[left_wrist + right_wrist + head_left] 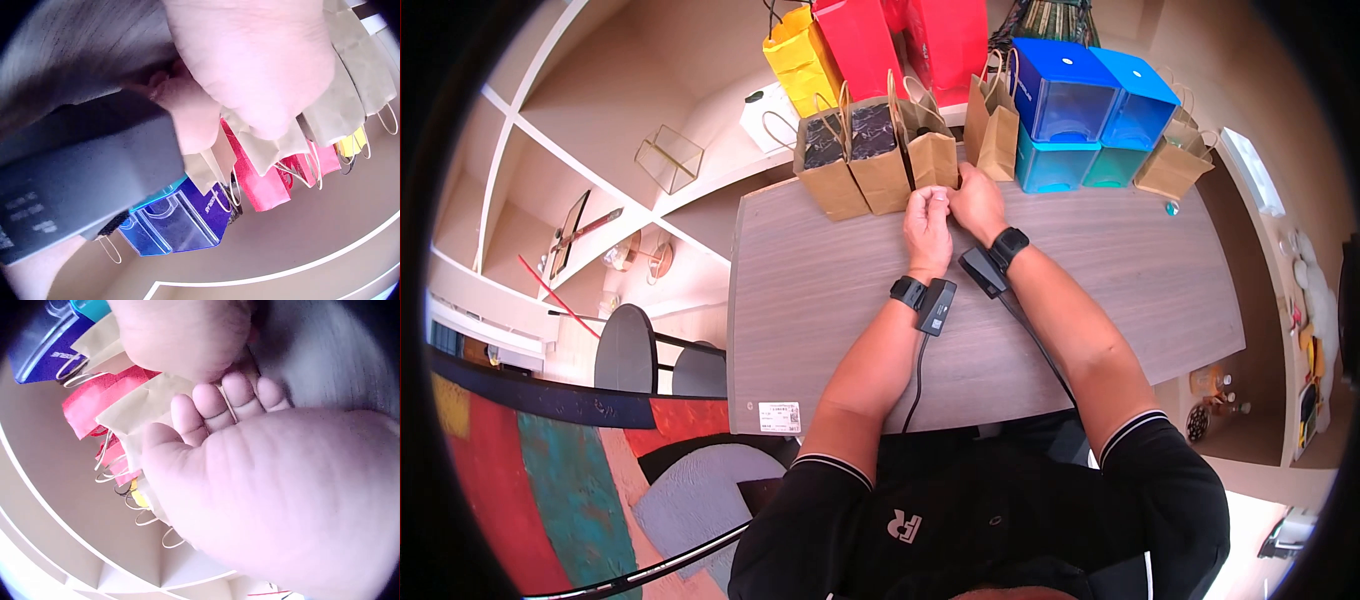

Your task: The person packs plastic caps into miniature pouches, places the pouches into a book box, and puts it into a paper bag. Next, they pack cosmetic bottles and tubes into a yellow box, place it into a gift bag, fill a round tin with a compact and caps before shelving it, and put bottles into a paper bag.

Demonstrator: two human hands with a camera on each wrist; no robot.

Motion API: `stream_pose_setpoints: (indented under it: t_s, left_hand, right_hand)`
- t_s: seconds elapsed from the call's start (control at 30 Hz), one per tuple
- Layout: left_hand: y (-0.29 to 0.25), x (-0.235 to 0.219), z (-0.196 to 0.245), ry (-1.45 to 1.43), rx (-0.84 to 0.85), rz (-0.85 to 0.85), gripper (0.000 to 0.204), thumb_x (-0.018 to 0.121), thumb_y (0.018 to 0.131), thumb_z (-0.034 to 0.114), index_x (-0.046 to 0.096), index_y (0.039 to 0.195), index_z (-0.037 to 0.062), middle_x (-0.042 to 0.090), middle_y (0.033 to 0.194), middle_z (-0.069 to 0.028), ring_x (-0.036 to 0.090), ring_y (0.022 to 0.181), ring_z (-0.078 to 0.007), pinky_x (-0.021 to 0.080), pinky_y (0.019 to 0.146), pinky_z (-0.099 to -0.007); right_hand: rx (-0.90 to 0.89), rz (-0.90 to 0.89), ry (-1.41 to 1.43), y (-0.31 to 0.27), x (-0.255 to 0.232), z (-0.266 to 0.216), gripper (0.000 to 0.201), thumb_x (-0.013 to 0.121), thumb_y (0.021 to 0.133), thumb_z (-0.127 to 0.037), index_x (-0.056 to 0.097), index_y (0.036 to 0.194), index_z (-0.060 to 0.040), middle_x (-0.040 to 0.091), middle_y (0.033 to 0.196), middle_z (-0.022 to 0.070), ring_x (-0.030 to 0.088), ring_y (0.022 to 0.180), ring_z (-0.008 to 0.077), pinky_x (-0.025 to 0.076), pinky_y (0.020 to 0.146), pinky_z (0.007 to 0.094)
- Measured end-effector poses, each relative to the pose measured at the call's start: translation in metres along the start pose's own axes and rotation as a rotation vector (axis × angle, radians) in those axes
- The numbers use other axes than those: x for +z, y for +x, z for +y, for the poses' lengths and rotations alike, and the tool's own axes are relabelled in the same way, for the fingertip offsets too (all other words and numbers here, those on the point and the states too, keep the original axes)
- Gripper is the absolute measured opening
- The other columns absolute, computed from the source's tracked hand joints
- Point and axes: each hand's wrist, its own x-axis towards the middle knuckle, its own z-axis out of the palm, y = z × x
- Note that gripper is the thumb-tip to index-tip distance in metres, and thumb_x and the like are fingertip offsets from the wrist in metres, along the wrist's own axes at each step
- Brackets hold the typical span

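Observation:
My left hand (928, 232) rests at the middle of the table's far side, its fingers (210, 400) loosely curled with nothing seen in them. Close beside it is my right hand (980, 205), the two almost side by side; its fingers also bend loosely and are partly hidden. Just beyond both hands stands a small kraft paper bag (933, 160) with twisted handles. A second small kraft bag (992, 135) stands to its right, past the right hand. Left of them are two larger kraft bags (830, 190) with dark crinkled material in their tops.
Blue and teal clear-fronted boxes (1065, 95) are stacked at the back right, with another kraft bag (1175, 160) beyond. Behind stand a yellow bag (802, 60) and red bags (948, 45). A small teal object (1171, 208) lies near the table's (800, 300) right side.

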Motion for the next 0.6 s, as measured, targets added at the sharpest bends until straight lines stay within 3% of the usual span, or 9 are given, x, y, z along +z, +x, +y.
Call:
stream_pose_setpoints:
  t_s: [0.13, 0.33, 0.6]
  left_hand:
    - [0.004, 0.000, -0.007, -0.064, -0.029, 0.032, 0.020, 0.055, 0.104, 0.022, 0.063, 0.111, 0.0042, 0.067, 0.098, -0.0028, 0.059, 0.085, -0.0090, 0.050, 0.077, -0.0252]
    - [0.008, -0.001, -0.014, -0.048, -0.025, 0.063, 0.025, 0.058, 0.103, 0.024, 0.060, 0.119, 0.0041, 0.066, 0.104, -0.0033, 0.061, 0.090, -0.0105, 0.050, 0.079, -0.0266]
    - [0.008, 0.001, -0.025, -0.035, -0.038, 0.106, 0.037, 0.058, 0.104, 0.029, 0.053, 0.129, 0.0028, 0.063, 0.113, -0.0057, 0.062, 0.095, -0.0119, 0.051, 0.080, -0.0267]
  right_hand:
    - [-0.121, 0.096, 0.155, -0.007, 0.010, 0.018, 0.034, 0.068, 0.084, -0.025, 0.069, 0.110, -0.0025, 0.071, 0.106, 0.0212, 0.067, 0.101, 0.0389, 0.052, 0.088, 0.0478]
    - [-0.072, 0.030, -0.004, -0.006, 0.005, 0.011, 0.027, 0.065, 0.087, -0.025, 0.072, 0.104, -0.0055, 0.071, 0.103, 0.0212, 0.067, 0.097, 0.0390, 0.053, 0.085, 0.0491]
    - [-0.087, 0.087, -0.005, -0.008, 0.007, 0.010, 0.028, 0.066, 0.088, -0.030, 0.072, 0.102, -0.0064, 0.071, 0.104, 0.0185, 0.067, 0.098, 0.0381, 0.053, 0.084, 0.0486]
